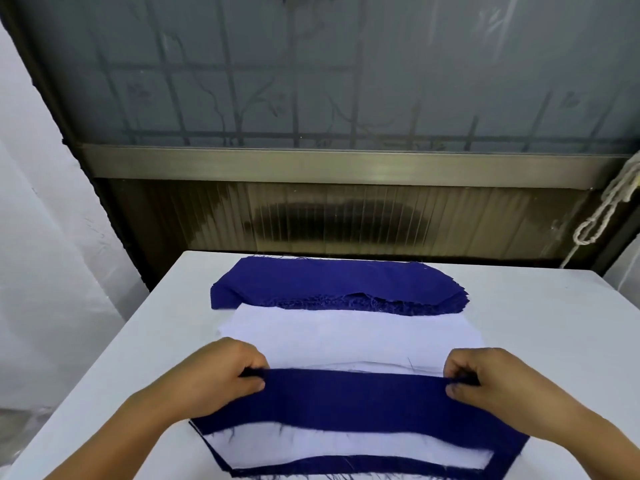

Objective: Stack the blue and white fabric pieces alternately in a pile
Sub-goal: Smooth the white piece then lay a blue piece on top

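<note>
White desk (519, 323) below a frosted window: left hand (221, 372) and right hand (485, 379) pinch a blue piece (353, 400) by its corners over the pile (346, 448); next, lay it flat, edges aligned.

On a white counter (540, 334), the left hand (221, 374) and right hand (485, 379) each pinch one end of a blue fabric piece (356, 398), held stretched between them. Its near part lies over the pile (311, 452), where a white piece shows above blue edges. Beyond the hands lies a white fabric stack (346, 332), and behind it a frayed blue fabric stack (332, 282). A knotted cord (602, 209) hangs at right.
</note>
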